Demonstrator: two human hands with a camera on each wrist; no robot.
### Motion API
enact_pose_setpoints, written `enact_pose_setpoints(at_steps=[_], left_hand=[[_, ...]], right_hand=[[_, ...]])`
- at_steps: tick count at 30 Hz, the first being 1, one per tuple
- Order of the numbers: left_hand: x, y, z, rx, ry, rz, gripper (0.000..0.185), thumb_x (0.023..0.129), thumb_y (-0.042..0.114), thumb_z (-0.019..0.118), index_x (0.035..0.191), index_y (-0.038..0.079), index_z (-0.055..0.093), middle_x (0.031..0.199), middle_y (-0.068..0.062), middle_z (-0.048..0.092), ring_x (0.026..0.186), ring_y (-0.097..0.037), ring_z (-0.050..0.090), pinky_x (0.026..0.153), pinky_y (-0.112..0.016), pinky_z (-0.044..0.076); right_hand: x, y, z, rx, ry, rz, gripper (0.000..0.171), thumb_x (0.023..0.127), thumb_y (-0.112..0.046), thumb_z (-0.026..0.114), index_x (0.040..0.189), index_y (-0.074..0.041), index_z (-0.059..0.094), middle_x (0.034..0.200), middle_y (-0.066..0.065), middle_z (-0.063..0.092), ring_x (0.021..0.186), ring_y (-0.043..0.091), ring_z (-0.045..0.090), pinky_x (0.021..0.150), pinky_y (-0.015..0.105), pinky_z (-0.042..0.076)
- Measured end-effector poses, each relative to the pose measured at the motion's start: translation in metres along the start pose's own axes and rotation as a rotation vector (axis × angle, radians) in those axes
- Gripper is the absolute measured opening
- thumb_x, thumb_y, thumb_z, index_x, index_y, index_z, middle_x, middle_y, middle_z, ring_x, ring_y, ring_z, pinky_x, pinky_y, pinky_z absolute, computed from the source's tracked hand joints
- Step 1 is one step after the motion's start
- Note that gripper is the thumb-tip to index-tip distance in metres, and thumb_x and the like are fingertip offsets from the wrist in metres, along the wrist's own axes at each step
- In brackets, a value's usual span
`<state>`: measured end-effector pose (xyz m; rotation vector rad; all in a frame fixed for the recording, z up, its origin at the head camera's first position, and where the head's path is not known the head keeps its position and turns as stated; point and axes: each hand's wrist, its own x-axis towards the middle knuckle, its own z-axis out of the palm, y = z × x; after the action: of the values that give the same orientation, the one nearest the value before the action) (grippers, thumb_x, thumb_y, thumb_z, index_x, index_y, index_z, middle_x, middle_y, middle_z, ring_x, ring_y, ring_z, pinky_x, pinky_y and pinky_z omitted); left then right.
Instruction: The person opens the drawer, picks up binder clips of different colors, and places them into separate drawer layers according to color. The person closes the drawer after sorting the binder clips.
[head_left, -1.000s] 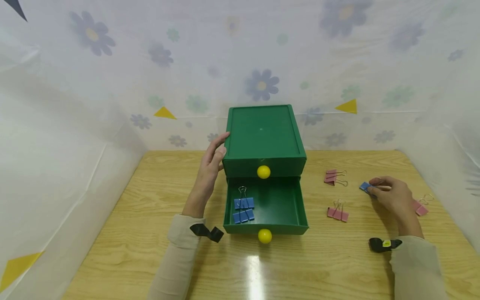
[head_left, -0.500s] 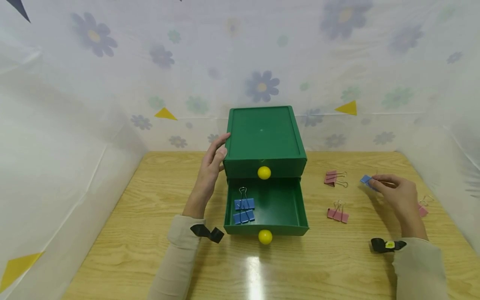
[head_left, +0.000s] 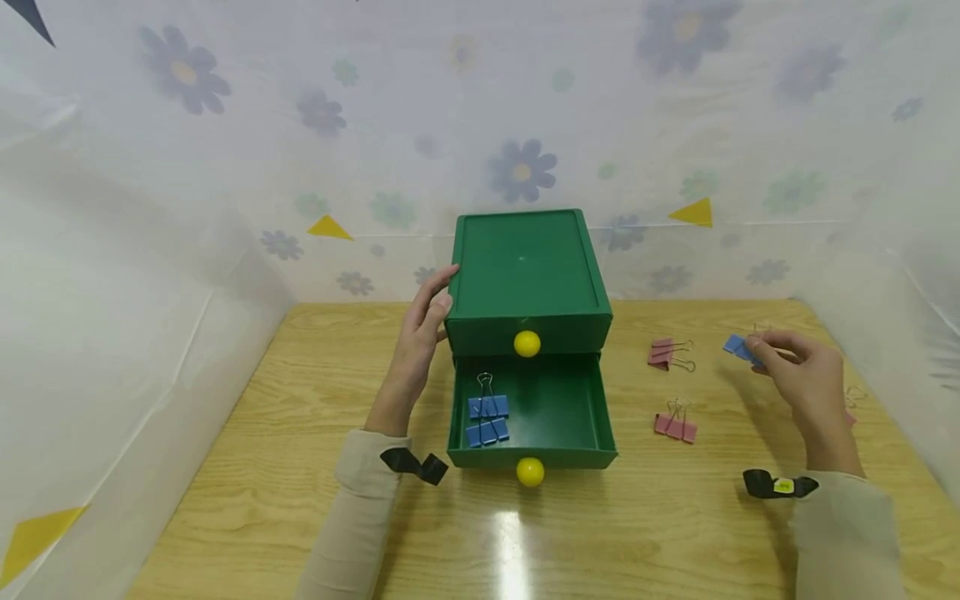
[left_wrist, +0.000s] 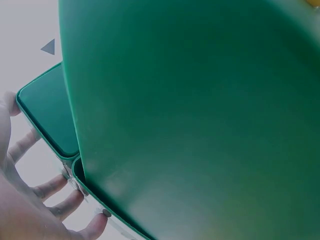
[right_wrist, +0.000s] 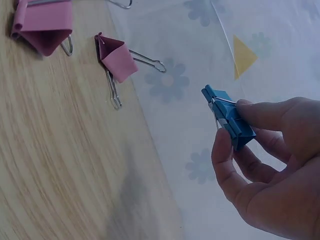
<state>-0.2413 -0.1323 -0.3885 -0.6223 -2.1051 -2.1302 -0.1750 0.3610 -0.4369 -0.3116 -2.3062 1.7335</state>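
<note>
My right hand (head_left: 806, 375) pinches a blue binder clip (head_left: 741, 347) above the right part of the table. In the right wrist view the blue clip (right_wrist: 230, 118) sits between thumb and fingertips, its wire handles partly covered. My left hand (head_left: 420, 333) rests against the left side of the green drawer unit (head_left: 528, 262), fingers spread along its wall, as the left wrist view also shows. The lower drawer (head_left: 555, 408) is pulled out, with two blue binder clips (head_left: 488, 419) lying at its left. The upper drawer, with a yellow knob (head_left: 527, 344), is closed.
Two pink binder clips, a far one (head_left: 662, 354) and a nearer one (head_left: 676, 427), lie right of the drawer unit. Another pink clip (head_left: 851, 418) is mostly hidden behind the right hand. A flower-patterned sheet (head_left: 375, 125) stands behind and beside the wooden table (head_left: 270, 450).
The right hand has lifted the blue binder clip off the table and shifted slightly right, covering more of the rightmost pink clip. The left hand and drawers have stayed put.
</note>
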Motion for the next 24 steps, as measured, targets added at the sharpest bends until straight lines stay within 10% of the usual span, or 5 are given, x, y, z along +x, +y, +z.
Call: enact_pose_setpoints(at_steps=[8,24], left_hand=[[0.0,0.0,0.0,0.003,0.0,-0.002,0.046,0.108,0.03,0.043,0.154,0.029,0.047,0.156,0.005,0.04,0.139,-0.024,0.044,0.106,-0.065,0.039],[0.001,0.0,0.0,0.012,-0.004,-0.003,0.048,0.107,0.039,0.046,0.154,0.03,0.047,0.157,0.004,0.039,0.14,-0.025,0.042,0.105,-0.066,0.039]], right_hand=[[-0.004,-0.012,0.005,0.163,-0.049,-0.071,0.022,0.097,-0.009,0.071,0.115,0.003,0.072,0.113,-0.008,0.062,0.088,0.001,0.07,0.072,0.018,0.056],[-0.012,-0.037,0.02,-0.041,-0.061,-0.122,0.023,0.098,-0.019,0.071,0.115,-0.004,0.076,0.106,-0.018,0.065,0.077,-0.001,0.069,0.069,0.016,0.055]])
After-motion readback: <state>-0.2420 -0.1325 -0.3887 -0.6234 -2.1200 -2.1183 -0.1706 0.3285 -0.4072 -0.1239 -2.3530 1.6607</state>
